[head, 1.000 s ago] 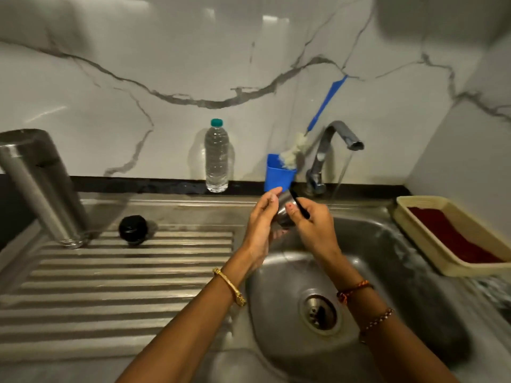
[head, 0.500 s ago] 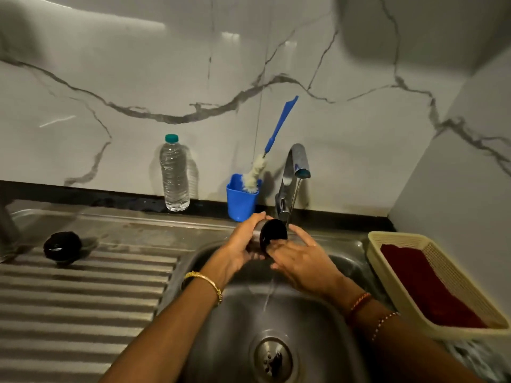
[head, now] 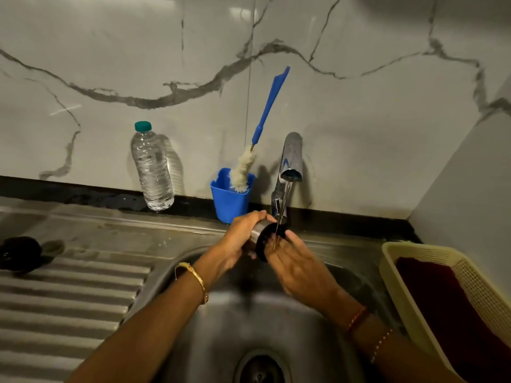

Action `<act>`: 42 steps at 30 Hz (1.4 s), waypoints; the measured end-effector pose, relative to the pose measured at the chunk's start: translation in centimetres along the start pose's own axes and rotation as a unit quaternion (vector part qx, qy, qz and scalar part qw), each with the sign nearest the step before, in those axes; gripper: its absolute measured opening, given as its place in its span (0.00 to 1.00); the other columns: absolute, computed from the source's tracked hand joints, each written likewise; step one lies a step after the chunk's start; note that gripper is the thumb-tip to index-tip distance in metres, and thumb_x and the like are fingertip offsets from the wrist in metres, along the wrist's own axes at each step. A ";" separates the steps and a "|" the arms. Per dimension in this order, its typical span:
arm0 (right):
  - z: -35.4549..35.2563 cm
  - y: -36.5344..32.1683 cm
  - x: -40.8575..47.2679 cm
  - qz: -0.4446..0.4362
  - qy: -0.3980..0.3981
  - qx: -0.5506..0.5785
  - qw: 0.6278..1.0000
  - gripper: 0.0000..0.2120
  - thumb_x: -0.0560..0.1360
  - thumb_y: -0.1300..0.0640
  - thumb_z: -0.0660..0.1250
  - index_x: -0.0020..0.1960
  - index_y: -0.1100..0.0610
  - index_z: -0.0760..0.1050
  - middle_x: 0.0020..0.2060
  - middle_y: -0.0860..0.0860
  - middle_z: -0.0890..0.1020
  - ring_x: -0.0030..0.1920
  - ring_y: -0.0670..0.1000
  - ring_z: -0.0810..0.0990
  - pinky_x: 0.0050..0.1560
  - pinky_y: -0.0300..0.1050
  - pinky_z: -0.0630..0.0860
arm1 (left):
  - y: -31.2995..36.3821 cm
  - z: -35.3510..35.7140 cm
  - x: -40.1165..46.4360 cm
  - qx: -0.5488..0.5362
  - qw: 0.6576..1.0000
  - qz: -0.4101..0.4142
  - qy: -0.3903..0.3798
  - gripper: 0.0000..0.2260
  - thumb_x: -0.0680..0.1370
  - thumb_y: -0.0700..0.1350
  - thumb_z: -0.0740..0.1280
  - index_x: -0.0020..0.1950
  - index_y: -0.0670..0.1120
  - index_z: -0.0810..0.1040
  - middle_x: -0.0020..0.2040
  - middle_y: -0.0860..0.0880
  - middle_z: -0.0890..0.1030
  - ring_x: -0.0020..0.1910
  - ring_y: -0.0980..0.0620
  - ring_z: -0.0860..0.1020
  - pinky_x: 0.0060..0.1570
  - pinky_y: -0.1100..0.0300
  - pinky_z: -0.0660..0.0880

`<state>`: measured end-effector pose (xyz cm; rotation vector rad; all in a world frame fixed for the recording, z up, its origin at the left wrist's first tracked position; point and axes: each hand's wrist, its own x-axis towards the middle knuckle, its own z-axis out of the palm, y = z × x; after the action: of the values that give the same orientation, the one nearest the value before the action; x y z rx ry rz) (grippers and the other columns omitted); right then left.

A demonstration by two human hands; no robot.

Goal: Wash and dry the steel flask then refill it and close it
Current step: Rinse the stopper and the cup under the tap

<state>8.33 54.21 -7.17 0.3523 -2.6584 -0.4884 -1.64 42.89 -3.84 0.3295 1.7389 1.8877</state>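
Observation:
A small steel flask cap (head: 259, 233) with a black rim is held over the sink under the tap (head: 291, 158), and a thin stream of water runs onto the rim. My left hand (head: 239, 240) grips the cap's steel side. My right hand (head: 297, 268) lies with fairly straight fingers against the black open end. A round black stopper (head: 19, 252) rests on the ribbed drainboard at the far left. The tall steel flask body is out of view.
A water bottle (head: 152, 167) with a teal cap stands by the wall. A blue cup (head: 229, 201) beside the tap holds a blue-handled bottle brush (head: 266, 106). A cream basket (head: 401, 275) with a dark red cloth (head: 456, 313) sits at the right. The sink basin (head: 249, 316) lies below.
The view has swung right, so the flask body has left the frame. Both hands have brought the cap under the running water, black end turned toward my right hand.

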 end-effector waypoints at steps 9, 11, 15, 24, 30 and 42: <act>-3.5 -3.9 1.9 0.316 -0.016 0.706 0.634 0.19 0.68 0.73 0.61 0.50 0.52 0.76 0.40 0.47 0.79 0.43 0.45 0.77 0.40 0.38 0.75 | -2.6 0.6 -0.1 -0.076 0.995 0.057 -0.014 0.11 0.79 0.45 0.58 0.42 0.46 0.79 0.39 0.47 0.80 0.40 0.52 0.77 0.42 0.60 0.75; -1.9 -3.0 1.1 0.149 0.047 0.407 0.900 0.17 0.62 0.66 0.70 0.48 0.52 0.77 0.40 0.49 0.82 0.41 0.47 0.81 0.45 0.46 0.80 | -1.5 0.1 -0.3 -0.027 0.998 0.048 -0.012 0.12 0.79 0.46 0.59 0.40 0.47 0.79 0.37 0.49 0.80 0.39 0.53 0.77 0.39 0.61 0.74; 0.5 -1.6 0.4 0.032 0.071 0.112 0.991 0.22 0.52 0.62 0.77 0.46 0.60 0.82 0.41 0.54 0.85 0.44 0.50 0.84 0.56 0.47 0.75 | -0.1 0.0 -0.7 0.037 0.999 -0.017 -0.010 0.13 0.79 0.50 0.58 0.38 0.50 0.78 0.33 0.49 0.77 0.32 0.54 0.74 0.28 0.62 0.68; -2.1 -4.0 1.3 0.186 0.082 0.355 0.912 0.15 0.73 0.61 0.56 0.55 0.59 0.77 0.46 0.53 0.83 0.47 0.49 0.82 0.54 0.47 0.78 | -0.6 0.6 -0.4 -0.013 0.998 0.066 -0.005 0.15 0.80 0.45 0.57 0.38 0.46 0.79 0.34 0.49 0.80 0.36 0.54 0.77 0.34 0.64 0.74; -1.8 -4.0 0.6 0.304 0.158 0.303 0.889 0.11 0.72 0.59 0.57 0.42 0.60 0.77 0.33 0.53 0.82 0.34 0.52 0.81 0.41 0.44 0.77 | -0.7 1.0 -0.9 0.085 0.991 0.048 -0.089 0.14 0.79 0.55 0.54 0.51 0.49 0.75 0.46 0.47 0.78 0.42 0.52 0.77 0.38 0.59 0.75; -3.4 -2.9 2.3 0.266 0.164 0.330 0.891 0.10 0.73 0.58 0.56 0.43 0.59 0.74 0.32 0.52 0.80 0.31 0.49 0.78 0.35 0.34 0.71 | -0.4 1.6 -1.7 -0.201 0.979 -0.010 -0.024 0.10 0.75 0.52 0.62 0.43 0.47 0.78 0.37 0.49 0.82 0.38 0.52 0.79 0.39 0.57 0.75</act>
<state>8.22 49.88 -4.60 -0.1163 -2.3572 0.6087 0.65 43.31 -3.73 0.1989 1.2836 2.1383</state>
